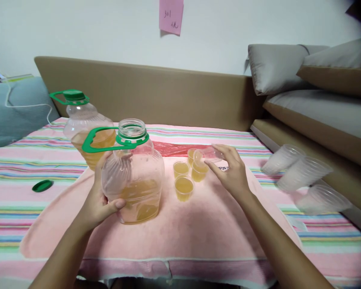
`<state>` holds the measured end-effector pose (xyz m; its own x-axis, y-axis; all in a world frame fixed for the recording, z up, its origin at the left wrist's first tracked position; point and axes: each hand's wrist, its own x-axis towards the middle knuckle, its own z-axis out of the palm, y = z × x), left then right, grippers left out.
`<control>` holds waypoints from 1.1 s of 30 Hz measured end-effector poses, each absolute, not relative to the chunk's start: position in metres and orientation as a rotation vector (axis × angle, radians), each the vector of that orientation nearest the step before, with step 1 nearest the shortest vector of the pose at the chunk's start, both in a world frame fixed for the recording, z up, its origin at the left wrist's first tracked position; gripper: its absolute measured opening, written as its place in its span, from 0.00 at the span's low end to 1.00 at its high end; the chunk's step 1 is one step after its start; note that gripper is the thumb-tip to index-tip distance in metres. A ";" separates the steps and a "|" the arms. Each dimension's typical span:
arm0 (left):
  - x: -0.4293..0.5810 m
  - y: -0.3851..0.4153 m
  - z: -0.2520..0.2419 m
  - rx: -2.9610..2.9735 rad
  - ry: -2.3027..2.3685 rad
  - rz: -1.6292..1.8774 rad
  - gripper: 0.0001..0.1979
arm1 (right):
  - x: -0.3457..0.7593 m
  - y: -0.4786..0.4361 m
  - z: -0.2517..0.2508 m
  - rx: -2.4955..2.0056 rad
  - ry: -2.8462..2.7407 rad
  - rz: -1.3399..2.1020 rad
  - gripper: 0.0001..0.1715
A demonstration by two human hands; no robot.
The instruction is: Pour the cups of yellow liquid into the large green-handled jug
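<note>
From where I'm standing, with twelve o'clock lying toward the wall (108,36), the person's left hand (96,202) is wrapping around the side of an uncapped jug (144,172), its thumb pressing on the near face and most of its fingers hiding behind the plastic. Yellow liquid (140,200) is lying in the lower part of that jug, and its green handle (108,149) is pointing toward nine o'clock; I cannot tell whether the base is resting on the pink cloth (210,228). At the jug's three o'clock, four small cups (184,188) of the same colour are standing close together. The right hand (231,172) is reaching in from their three o'clock, thumb and fingers curving around a clear cup (209,154), which is tipping onto its side right by the rearmost filled ones; whether it is touching them I cannot tell. A second jug (90,120), wearing its green cap (74,95), is standing at the first one's ten o'clock, while a loose green lid (42,185) is lying well apart at nine, on the striped sheet (9,192). Far out at three o'clock, three stacks of clear cups (303,172) are showing blurred. Red plastic (168,149) is spreading at the filled cups' twelve o'clock, before a brown board (156,96), and a pink note (171,16) is hanging above.
</note>
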<state>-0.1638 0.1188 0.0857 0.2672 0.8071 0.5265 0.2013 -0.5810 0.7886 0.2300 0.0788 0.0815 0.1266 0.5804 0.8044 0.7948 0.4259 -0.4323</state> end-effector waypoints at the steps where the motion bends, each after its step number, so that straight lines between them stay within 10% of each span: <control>1: -0.164 0.119 0.085 1.951 0.901 1.323 0.64 | 0.230 0.078 0.082 -1.253 -1.563 -0.232 0.26; 17: -0.172 0.128 0.073 1.993 0.891 1.360 0.62 | 0.232 0.080 0.077 -1.254 -1.405 -0.131 0.28; 33: -0.177 0.133 0.071 2.023 0.996 1.399 0.62 | 0.253 0.061 0.108 -1.000 -0.409 0.924 0.35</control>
